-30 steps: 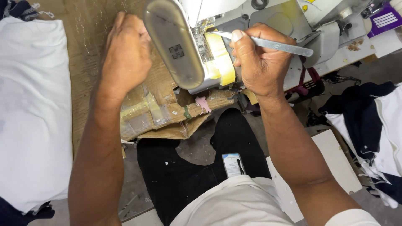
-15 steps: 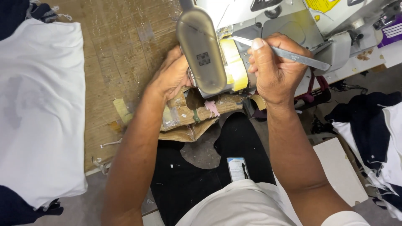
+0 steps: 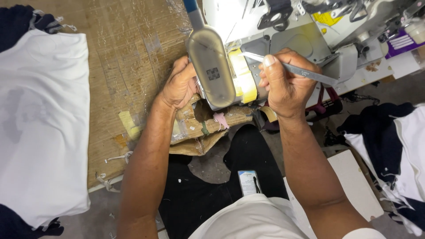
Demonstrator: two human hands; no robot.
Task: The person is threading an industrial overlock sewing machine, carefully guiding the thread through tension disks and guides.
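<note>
From the head camera, looking down: the right hand [image 3: 287, 84] is closed around a pair of slim metal tweezers [image 3: 294, 68], thumb and fingers pinching the shaft, the tips pointing left into the gap beside the yellow-taped part [image 3: 243, 79] of the grey sewing machine [image 3: 305, 35]; the left hand [image 3: 179, 84] is curled against the left side of the machine's oblong grey cover [image 3: 211, 73], fingers bent and pressed to it, though whether they pinch a thread or only steady the cover I cannot tell; any thread at the tweezer tips is too fine to make out, so the work at the machine's near end looks in progress rather than finished, with the tips at the mechanism and both hands engaged; no cloth lies under the machine's head; to the left a stack of white fabric [image 3: 42, 119] rests on the brown taped table [image 3: 128, 48], well apart from the hands; at the right, dark and white garments [image 3: 389, 146] are heaped near the floor; a small card [image 3: 249, 182] lies on the person's dark lap [image 3: 199, 203], untouched.
</note>
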